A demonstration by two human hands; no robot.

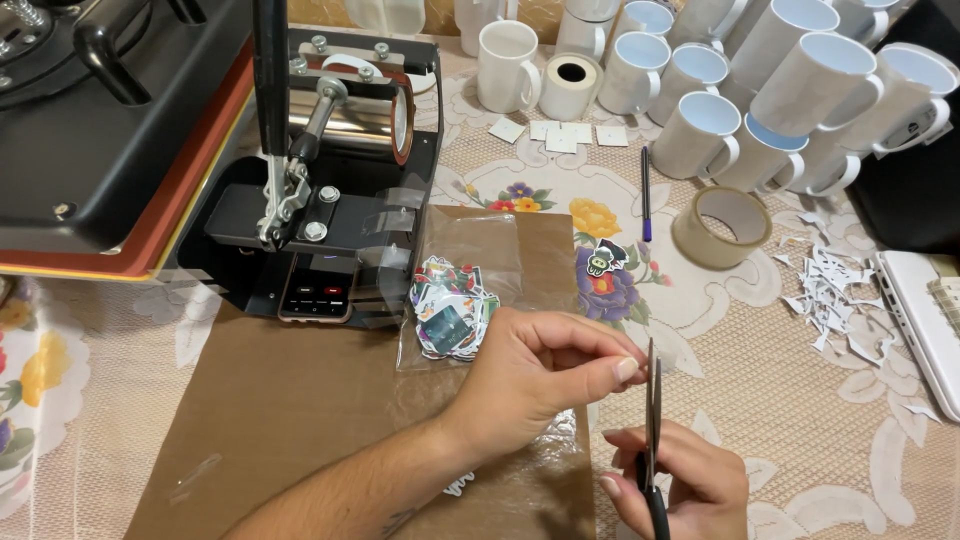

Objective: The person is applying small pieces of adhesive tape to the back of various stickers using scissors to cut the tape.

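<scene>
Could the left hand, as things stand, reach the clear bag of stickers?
Probably yes: the left hand is right beside the clear bag of stickers, with nothing between, though its fingers pinch something small.

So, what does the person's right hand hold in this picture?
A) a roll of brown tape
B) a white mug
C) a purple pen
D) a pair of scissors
D: the right hand grips the black handles of the scissors, blades pointing up beside the left hand; the tape roll, pen and mugs lie untouched further back on the table.
</scene>
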